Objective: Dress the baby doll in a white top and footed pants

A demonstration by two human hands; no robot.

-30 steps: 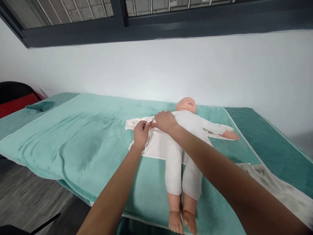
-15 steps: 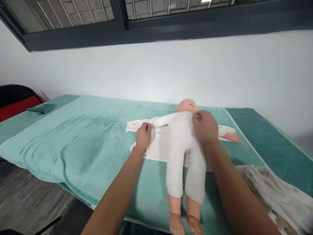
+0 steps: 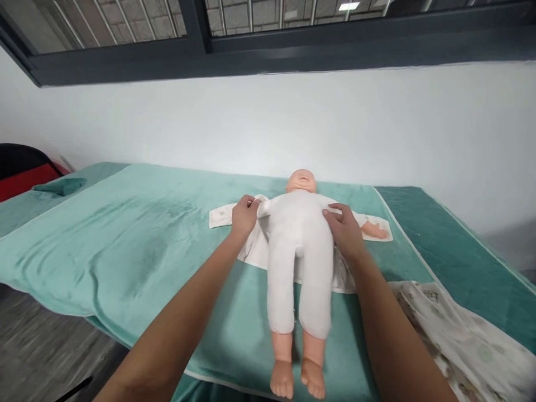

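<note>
Doll [image 3: 299,223] lay on a white shirt [image 3: 254,248] on a green sheet [image 3: 146,234], feet nearest. The left hand [image 3: 243,216] pinched the shirt. The half-curled right hand [image 3: 345,229] was beside the chest; its hold couldn't be told. Behind was a wall [image 3: 251,123].

Left fingers [image 3: 249,202]: pinched bit of garment [image 3: 254,248], too small to make out.
Garment: middle hidden under the doll [image 3: 299,223], between left and right fingers [image 3: 334,221].
Doll: arm's end at the left fingers, hidden.
Patterned cloth [image 3: 473,329]: nearer than the right fingers, cut off lower right.
Window [image 3: 195,25]: beyond the fingers, cut off above.
</note>
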